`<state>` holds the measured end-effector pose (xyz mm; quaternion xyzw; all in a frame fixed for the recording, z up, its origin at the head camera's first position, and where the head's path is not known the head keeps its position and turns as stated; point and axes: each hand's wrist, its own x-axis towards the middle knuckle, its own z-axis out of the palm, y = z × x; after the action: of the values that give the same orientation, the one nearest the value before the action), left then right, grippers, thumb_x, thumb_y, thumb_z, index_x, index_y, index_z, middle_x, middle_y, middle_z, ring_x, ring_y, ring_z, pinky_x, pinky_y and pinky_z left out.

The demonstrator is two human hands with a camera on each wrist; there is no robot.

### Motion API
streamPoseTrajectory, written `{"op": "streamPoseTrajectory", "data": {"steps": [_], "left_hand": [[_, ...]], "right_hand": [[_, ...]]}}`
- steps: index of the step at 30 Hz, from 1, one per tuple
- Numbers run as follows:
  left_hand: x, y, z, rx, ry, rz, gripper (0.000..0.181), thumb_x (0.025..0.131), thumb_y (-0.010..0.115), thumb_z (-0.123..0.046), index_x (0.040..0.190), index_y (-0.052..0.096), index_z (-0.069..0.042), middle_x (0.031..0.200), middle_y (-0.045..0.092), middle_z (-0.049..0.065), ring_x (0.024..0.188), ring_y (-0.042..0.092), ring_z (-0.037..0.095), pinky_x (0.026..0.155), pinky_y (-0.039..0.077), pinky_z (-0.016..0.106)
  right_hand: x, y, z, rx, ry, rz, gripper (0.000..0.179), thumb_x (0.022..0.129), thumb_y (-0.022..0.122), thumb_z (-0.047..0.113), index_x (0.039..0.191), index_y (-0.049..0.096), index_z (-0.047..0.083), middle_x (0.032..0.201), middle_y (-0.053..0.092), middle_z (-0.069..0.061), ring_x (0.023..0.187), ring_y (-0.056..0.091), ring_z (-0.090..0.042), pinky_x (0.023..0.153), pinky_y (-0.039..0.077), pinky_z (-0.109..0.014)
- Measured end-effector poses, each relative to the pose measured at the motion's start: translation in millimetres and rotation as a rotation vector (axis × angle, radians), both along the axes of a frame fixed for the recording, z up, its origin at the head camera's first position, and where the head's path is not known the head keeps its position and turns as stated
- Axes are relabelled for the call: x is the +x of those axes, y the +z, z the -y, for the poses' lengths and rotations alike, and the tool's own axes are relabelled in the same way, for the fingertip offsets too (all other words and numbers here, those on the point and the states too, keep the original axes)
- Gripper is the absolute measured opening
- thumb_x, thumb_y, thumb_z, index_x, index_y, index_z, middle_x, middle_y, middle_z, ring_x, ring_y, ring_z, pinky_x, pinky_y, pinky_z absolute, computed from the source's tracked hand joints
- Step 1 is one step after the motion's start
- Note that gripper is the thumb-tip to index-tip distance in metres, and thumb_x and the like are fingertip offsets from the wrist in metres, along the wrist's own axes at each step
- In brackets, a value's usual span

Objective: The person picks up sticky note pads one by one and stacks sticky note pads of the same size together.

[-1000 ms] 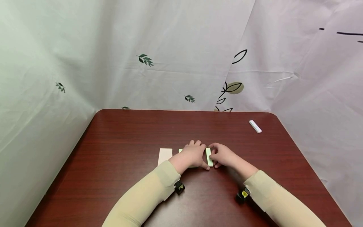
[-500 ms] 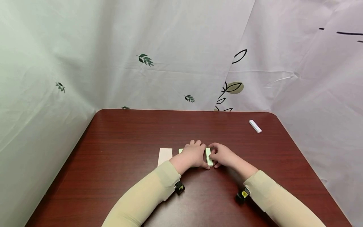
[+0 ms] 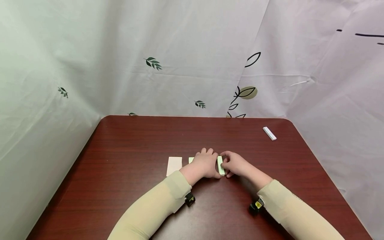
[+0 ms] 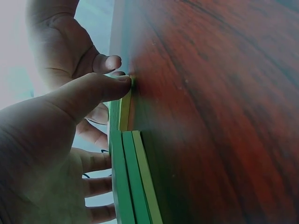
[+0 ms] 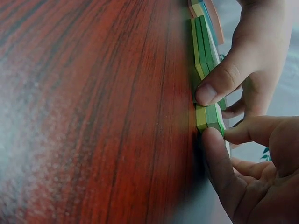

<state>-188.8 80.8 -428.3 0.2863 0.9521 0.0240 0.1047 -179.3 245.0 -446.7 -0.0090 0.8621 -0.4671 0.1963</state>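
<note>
A narrow pale-green paper pad (image 3: 221,167), layered in green and yellow, lies flat on the table between both hands. My right hand (image 3: 236,164) holds it from the right, its thumb at the near end and the fingers bent round the far side. From the left, my left hand (image 3: 205,165) arches over a wider green pad (image 4: 135,177). Its thumb and index finger grip the narrow pad by its two ends. In the right wrist view the narrow pad stands end to end with the wider one. The left hand hides most of the wider pad in the head view.
A pale pink pad (image 3: 174,166) lies left of the green ones. Towards the back right corner of the dark red table (image 3: 144,136) is a small white bar (image 3: 269,133). White patterned cloth (image 3: 180,50) hangs round the table's back and sides.
Both hands keep almost the same place. The left thumb has drawn slightly in at the near end of the narrow pad, which has barely shifted.
</note>
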Motion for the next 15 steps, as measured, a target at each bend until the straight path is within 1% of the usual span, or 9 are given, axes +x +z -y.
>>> {"op": "streamPoseTrajectory", "data": {"steps": [8,15], "left_hand": [[0.7,0.3,0.1,0.001,0.0,0.002,0.076,0.073,0.076,-0.063,0.13,0.058,-0.016,0.119,0.053,0.002,0.107,0.046,0.025,0.085,0.044,0.04],[-0.2,-0.7,-0.6,-0.011,-0.002,0.012,0.077,0.075,0.075,-0.064,0.132,0.057,-0.017,0.123,0.052,0.002,0.11,0.046,0.025,0.086,0.044,0.04]], "right_hand": [[1.2,0.3,0.2,0.011,0.01,-0.015,0.047,0.089,0.055,-0.002,0.135,0.046,-0.007,0.083,0.058,-0.011,0.056,0.06,-0.017,0.051,0.055,-0.033],[4.1,0.7,-2.4,0.024,0.008,-0.045,0.044,0.094,0.057,0.005,0.135,0.046,-0.006,0.086,0.06,-0.011,0.058,0.061,-0.019,0.052,0.055,-0.035]]}}
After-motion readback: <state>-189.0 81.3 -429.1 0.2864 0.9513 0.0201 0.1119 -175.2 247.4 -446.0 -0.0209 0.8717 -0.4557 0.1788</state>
